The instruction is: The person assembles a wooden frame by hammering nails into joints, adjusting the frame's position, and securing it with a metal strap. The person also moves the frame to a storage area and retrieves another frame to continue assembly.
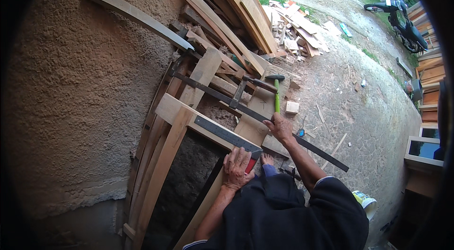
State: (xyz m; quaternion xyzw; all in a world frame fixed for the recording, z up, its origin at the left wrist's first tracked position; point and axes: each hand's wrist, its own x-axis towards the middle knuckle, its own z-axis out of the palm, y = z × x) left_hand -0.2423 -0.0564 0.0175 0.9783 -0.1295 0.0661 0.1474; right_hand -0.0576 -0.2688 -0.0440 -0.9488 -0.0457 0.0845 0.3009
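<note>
A wooden frame (177, 129) around a dark panel lies in front of me, with a square's dark metal blade (215, 129) along its top rail. My left hand (236, 168) rests at the frame's corner and grips the square's red stock (250, 165). My right hand (281, 128) is closed at the lower end of a hammer's green handle (277, 96); the hammer's dark head points away from me. A long bar clamp (217, 95) crosses the frame's far end, and its bar passes under my right hand.
Long planks (208, 18) lean by the rough wall (90, 84) at left. A scrap-wood heap (298, 30) lies on the ground beyond. A wood block (292, 107) and a tape measure (301, 132) are near my right hand. Farther off stand a motorcycle (406, 27) and a white bucket (368, 205).
</note>
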